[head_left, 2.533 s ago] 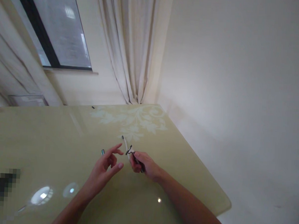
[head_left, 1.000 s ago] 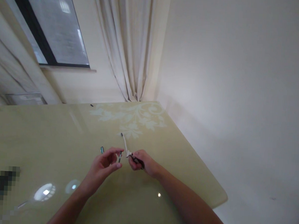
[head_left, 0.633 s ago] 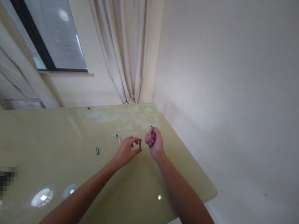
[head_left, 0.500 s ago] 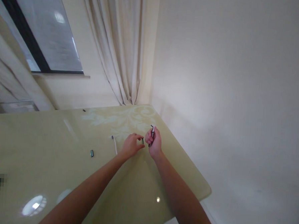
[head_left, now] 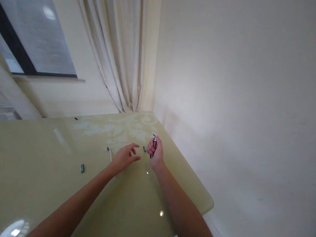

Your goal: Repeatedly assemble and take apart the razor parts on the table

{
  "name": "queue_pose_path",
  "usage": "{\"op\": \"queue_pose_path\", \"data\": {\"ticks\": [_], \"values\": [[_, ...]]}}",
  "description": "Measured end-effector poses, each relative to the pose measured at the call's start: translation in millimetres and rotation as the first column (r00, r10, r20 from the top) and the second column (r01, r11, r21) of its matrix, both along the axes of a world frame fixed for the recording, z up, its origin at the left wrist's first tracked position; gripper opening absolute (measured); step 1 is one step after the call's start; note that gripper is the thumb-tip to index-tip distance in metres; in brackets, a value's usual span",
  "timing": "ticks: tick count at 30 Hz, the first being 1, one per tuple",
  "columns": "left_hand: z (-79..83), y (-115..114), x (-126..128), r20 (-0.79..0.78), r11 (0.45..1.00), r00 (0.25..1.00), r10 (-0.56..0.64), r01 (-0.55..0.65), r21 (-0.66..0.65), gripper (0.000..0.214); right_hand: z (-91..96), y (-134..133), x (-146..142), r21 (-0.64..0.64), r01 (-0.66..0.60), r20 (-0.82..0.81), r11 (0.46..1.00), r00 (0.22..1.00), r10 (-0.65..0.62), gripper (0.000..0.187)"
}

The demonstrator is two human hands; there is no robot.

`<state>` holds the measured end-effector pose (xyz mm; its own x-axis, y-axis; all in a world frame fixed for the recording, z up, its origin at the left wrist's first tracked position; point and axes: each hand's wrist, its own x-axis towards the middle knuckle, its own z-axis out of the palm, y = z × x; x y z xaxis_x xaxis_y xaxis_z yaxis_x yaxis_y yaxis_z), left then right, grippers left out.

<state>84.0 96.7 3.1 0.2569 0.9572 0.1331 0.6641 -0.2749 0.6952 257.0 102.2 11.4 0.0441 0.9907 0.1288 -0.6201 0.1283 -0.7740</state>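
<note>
My right hand is wrapped around a dark razor handle, whose slim silver neck and bent tip stick up above the fist. Just left of that fist, a small green-and-black razor cartridge lies on the table. My left hand is a little further left, thumb and fingers spread, with nothing between them. Beyond its wrist, a thin white toothbrush-like stick with a dark head is partly covered by the hand.
The glossy pale-green table ends at a rounded corner on the right, beside the wall. A second green-and-black cartridge-like piece lies to the left. Near the back edge is a small dark piece. Curtains hang behind.
My left hand has let go of the small cartridge and drawn back to the left with fingers apart. The right hand still grips the handle. The view has shifted slightly right.
</note>
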Motion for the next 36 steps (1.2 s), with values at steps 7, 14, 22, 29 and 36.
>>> {"op": "queue_pose_path", "data": {"ticks": [7,14,22,29,36], "values": [[-19.7,-62.6,-154.8,-0.029,0.903,0.915,0.403,-0.392,0.176,0.047,3.6,-16.5,-16.1,0.003,-0.114,0.058,0.994,0.992,0.113,0.052],[-39.6,-64.5,-202.5,-0.223,0.919,0.892,0.393,-0.386,0.077,0.063,-8.4,-33.4,-32.7,-0.055,-0.218,0.161,0.974,0.961,0.224,0.055],[2.1,-91.9,-129.8,0.143,0.912,0.960,0.239,-0.272,0.307,0.045,-13.7,-48.6,-43.2,-0.185,-0.389,0.233,0.903,0.875,0.424,0.049],[12.4,-124.0,-72.6,0.306,0.907,0.952,-0.016,-0.115,0.405,0.033,-1.5,-77.7,-50.7,-0.135,-0.665,0.195,0.735,0.709,0.677,0.035],[2.3,-121.3,-71.9,0.441,0.956,0.897,-0.029,-0.103,0.274,0.043,-2.9,-79.0,-50.9,-0.143,-0.596,0.262,0.790,0.747,0.611,0.035]]}}
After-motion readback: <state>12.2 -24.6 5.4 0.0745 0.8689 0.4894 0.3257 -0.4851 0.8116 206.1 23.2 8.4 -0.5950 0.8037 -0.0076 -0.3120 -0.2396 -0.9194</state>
